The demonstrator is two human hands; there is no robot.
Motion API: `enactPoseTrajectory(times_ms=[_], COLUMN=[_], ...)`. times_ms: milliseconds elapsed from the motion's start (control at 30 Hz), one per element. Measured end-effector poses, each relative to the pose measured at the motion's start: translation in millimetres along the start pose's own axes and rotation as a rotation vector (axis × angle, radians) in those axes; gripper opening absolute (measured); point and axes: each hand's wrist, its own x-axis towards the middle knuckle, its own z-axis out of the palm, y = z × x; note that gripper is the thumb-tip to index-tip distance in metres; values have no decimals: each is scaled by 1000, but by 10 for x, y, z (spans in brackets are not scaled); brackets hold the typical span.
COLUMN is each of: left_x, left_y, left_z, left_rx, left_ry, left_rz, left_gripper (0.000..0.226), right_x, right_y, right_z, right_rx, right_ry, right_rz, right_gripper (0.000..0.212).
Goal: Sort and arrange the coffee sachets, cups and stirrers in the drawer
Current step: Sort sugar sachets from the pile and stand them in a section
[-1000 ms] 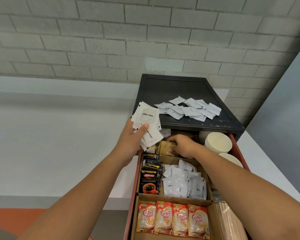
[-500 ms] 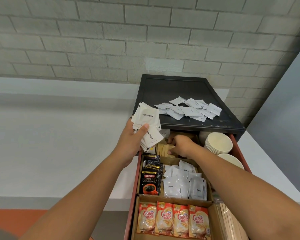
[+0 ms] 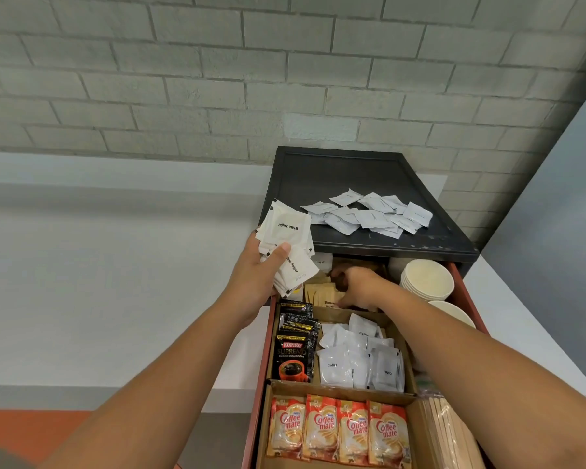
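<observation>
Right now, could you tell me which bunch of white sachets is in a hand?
The White Sugar bunch, gripped in the left hand. One pile lies loose on the cabinet top; the coffee sachets sit in the drawer.

sugar sachets (image 3: 286, 228): matt paper | creamer sachets (image 3: 339, 431): glossy plastic | stirrers (image 3: 444, 434): possibly wood
</observation>
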Motion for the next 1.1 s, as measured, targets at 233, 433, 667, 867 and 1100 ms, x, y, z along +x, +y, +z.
enactPoseTrajectory(times_ms=[233,433,667,867,1100], left_x=[4,-2,-7,-10,-10], left_y=[-1,0,9,15,6], left_z=[6,3,4,5,1], left_rx=[2,-1,1,2,-9], left_ry=[0,-5,-14,-4,0], left_rz=[2,6,13,9,7], left_gripper=[30,28,24,28,29], right_x=[32,36,57,59,32], right_y=[-1,11,-6,-38,-38], right_z=[107,141,51,0,-16], right_rx=[111,72,-234,-279,-346], right_ry=[49,103,-24,-96,-85], right_rz=[-40,-126,-144,-182,-158], right_gripper=[68,73,69,69,53])
